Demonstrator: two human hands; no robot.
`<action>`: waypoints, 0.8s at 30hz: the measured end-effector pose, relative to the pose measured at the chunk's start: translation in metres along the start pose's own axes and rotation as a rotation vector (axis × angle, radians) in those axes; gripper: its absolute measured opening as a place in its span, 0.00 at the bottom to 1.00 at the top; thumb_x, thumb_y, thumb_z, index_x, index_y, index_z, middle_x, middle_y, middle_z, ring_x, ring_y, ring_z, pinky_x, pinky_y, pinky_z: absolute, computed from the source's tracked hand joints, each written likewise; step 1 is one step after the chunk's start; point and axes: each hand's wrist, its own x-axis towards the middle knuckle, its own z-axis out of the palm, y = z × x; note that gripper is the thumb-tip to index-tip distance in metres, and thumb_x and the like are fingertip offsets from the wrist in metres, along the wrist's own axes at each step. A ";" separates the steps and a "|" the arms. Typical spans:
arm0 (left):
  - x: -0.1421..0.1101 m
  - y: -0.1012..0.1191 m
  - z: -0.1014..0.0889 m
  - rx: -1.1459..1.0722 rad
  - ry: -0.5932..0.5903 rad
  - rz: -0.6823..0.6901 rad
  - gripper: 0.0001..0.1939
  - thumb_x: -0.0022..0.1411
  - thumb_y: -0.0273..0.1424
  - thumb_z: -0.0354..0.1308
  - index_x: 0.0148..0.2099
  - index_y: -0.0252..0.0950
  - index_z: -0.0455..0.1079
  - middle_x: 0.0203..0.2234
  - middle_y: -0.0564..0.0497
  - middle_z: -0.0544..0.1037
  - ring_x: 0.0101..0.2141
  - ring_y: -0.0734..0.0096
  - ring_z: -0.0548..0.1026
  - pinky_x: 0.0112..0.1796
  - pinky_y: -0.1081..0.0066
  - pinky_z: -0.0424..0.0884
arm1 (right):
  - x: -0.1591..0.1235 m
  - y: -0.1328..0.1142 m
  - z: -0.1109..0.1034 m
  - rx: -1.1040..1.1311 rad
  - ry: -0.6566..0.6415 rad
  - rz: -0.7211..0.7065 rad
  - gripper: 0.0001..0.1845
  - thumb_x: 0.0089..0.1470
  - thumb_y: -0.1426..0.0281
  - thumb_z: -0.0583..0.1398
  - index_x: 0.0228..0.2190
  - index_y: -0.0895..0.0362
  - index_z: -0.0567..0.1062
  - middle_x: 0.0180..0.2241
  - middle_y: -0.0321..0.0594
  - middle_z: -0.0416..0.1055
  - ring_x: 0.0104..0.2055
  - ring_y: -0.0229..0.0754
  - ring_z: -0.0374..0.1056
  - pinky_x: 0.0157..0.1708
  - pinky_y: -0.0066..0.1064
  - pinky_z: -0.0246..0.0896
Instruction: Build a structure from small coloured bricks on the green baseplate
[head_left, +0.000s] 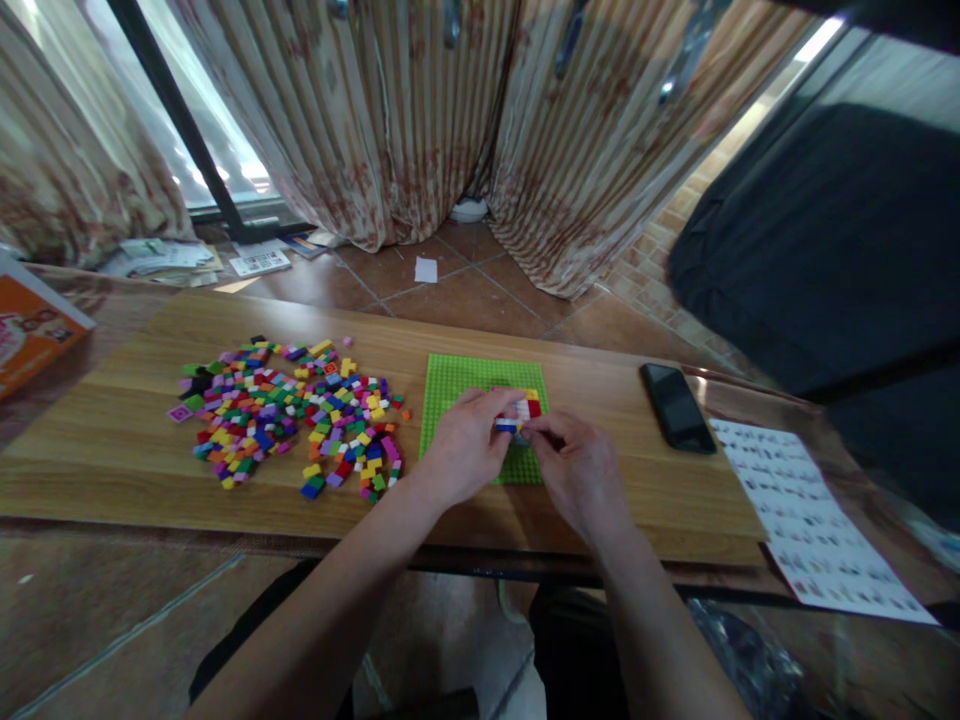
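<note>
My left hand (466, 445) reaches over the green baseplate (450, 372), its fingers bent around the left side of the small brick build (528, 408), thumb and forefinger close against it. My right hand (583, 468) comes in from the other side, fingertips pinched together at the build's near right corner; whether they grip a brick I cannot tell. The build, in white, red, yellow and blue, sits between both sets of fingers, above the baseplate on the wooden worktop (360, 325).
</note>
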 end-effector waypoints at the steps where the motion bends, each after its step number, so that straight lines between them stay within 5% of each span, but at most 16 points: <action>1: 0.000 0.000 0.000 0.003 0.003 0.002 0.21 0.58 0.20 0.53 0.54 0.38 0.69 0.41 0.50 0.79 0.45 0.63 0.72 0.50 0.60 0.70 | 0.000 0.000 0.000 -0.006 0.001 -0.002 0.10 0.54 0.74 0.57 0.25 0.55 0.78 0.29 0.39 0.75 0.32 0.41 0.71 0.33 0.31 0.60; 16: 0.000 -0.009 0.004 0.054 0.074 0.049 0.20 0.58 0.22 0.56 0.53 0.37 0.69 0.44 0.48 0.78 0.45 0.63 0.73 0.49 0.61 0.70 | 0.002 0.001 0.006 0.101 0.033 -0.010 0.09 0.55 0.72 0.58 0.26 0.54 0.78 0.30 0.38 0.76 0.32 0.40 0.71 0.35 0.30 0.61; 21: -0.003 -0.008 0.000 0.077 0.050 0.061 0.23 0.59 0.22 0.56 0.57 0.38 0.66 0.49 0.48 0.76 0.51 0.62 0.71 0.54 0.58 0.68 | 0.006 0.015 0.002 0.123 0.204 0.050 0.11 0.58 0.67 0.55 0.33 0.55 0.78 0.32 0.41 0.76 0.33 0.42 0.71 0.35 0.33 0.65; 24: -0.003 -0.006 -0.007 0.106 0.057 0.044 0.23 0.58 0.22 0.57 0.56 0.38 0.66 0.51 0.46 0.74 0.53 0.61 0.70 0.56 0.57 0.66 | 0.011 0.023 0.004 0.100 0.190 0.009 0.14 0.58 0.70 0.53 0.41 0.56 0.77 0.39 0.46 0.75 0.40 0.45 0.71 0.40 0.37 0.67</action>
